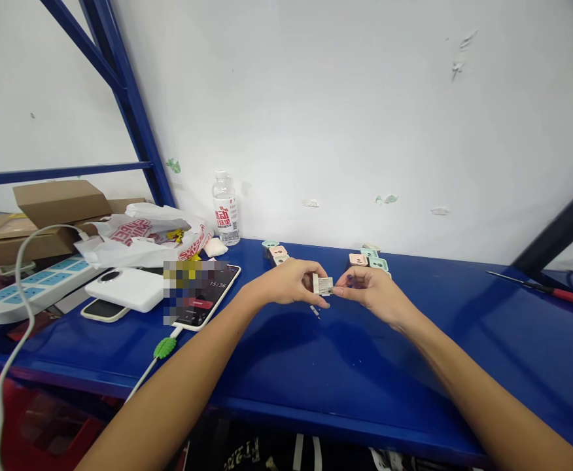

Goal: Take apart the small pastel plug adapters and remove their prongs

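A: What did the hands have?

B: The left hand and the right hand both held a small white piece with print on it.

A: Was the grip open?

B: No. Each hand was pinched shut on the piece, one from its left side and one from its right. The hands were very close together.

A: Where was the piece?

B: It was up in the air, over the middle of the blue shelf. A tiny bit lay on the shelf just below it.

A: What else was close by?

B: Some small pink and green blocks sat at the far edge, by the wall. More blocks sat to the right of those.

A: And farther out?

B: On the left, there was a phone next to a white power bank. A water bottle stood behind them. On the right lay a red screwdriver.
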Action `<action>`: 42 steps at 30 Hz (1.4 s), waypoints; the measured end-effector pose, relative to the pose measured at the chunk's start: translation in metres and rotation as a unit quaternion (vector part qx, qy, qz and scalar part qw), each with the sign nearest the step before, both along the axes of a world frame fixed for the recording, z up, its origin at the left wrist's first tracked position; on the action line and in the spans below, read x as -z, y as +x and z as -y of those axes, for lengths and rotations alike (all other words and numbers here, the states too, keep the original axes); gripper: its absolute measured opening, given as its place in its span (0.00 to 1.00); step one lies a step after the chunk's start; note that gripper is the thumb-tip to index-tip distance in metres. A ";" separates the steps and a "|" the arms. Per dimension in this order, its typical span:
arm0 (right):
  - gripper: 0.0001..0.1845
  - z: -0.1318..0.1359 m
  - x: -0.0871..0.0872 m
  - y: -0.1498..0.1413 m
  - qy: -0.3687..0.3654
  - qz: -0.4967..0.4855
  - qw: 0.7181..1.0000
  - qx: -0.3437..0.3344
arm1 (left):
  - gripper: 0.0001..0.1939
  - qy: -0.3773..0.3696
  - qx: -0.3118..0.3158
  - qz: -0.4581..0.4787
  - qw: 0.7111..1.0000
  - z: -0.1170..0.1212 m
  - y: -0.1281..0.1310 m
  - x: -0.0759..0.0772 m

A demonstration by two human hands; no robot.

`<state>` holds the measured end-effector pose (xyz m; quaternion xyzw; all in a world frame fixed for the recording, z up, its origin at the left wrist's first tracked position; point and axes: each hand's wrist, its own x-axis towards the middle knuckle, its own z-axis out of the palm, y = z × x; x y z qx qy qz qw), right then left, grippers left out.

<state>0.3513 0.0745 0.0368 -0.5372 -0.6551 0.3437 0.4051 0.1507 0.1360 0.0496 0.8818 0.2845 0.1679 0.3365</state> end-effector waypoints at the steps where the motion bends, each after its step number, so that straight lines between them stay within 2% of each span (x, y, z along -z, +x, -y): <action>1: 0.19 0.000 0.001 0.000 -0.012 -0.016 1.000 -0.001 | 0.25 0.006 0.000 0.001 1.000 0.000 0.000 0.000; 7: 0.24 0.000 0.004 -0.005 -0.062 -0.074 0.995 0.010 | 0.26 0.041 -0.009 -0.005 0.999 0.002 0.001 -0.002; 15: 0.25 -0.002 0.009 -0.006 -0.069 -0.075 0.995 0.010 | 0.26 0.015 -0.010 -0.020 1.000 0.006 0.004 -0.001; 21: 0.25 -0.001 0.010 -0.006 -0.080 -0.071 0.994 -0.013 | 0.19 0.016 0.003 -0.031 0.999 0.008 0.004 -0.002; 23: 0.24 0.001 0.006 -0.005 -0.069 -0.063 0.996 -0.016 | 0.16 0.020 0.003 -0.029 0.999 0.009 0.004 -0.004; 26: 0.22 0.005 -0.005 -0.001 -0.043 -0.054 0.998 0.005 | 0.20 0.031 0.003 -0.031 0.999 0.009 0.002 -0.006; 31: 0.25 0.006 -0.016 0.012 0.005 -0.075 0.997 0.029 | 0.20 0.040 0.011 -0.059 0.997 0.007 -0.001 -0.007; 33: 0.24 0.005 -0.015 0.015 0.043 -0.035 0.997 0.047 | 0.19 0.048 0.004 -0.067 0.997 0.005 -0.002 -0.006; 37: 0.26 0.003 -0.010 0.016 0.113 0.110 0.982 0.101 | 0.18 0.058 -0.007 -0.077 0.995 0.004 -0.004 -0.008; 39: 0.27 0.004 -0.008 0.013 0.108 0.114 0.983 0.093 | 0.19 0.054 -0.005 -0.079 0.995 0.005 -0.004 -0.009; 42: 0.26 0.007 -0.007 0.007 0.099 0.082 0.991 0.041 | 0.20 0.056 0.001 -0.081 0.995 0.005 -0.005 -0.010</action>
